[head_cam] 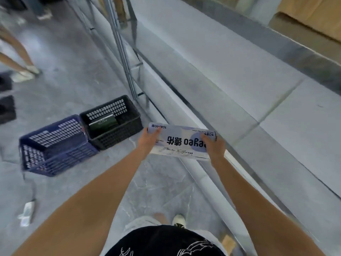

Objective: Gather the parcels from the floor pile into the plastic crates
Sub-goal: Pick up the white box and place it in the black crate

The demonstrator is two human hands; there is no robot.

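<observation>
Both hands hold a white-and-lilac parcel (181, 142) in the air above the floor (73, 74); left hand (149, 138) and right hand (215, 145) have fingers curled round its ends; a black crate (112, 133) and a blue crate (55, 154) stand touching, left of the parcel.

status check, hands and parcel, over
Left hand and right hand grip parcel by its ends. Black crate holds one dark box; blue crate beside it. Nothing blocking.
</observation>
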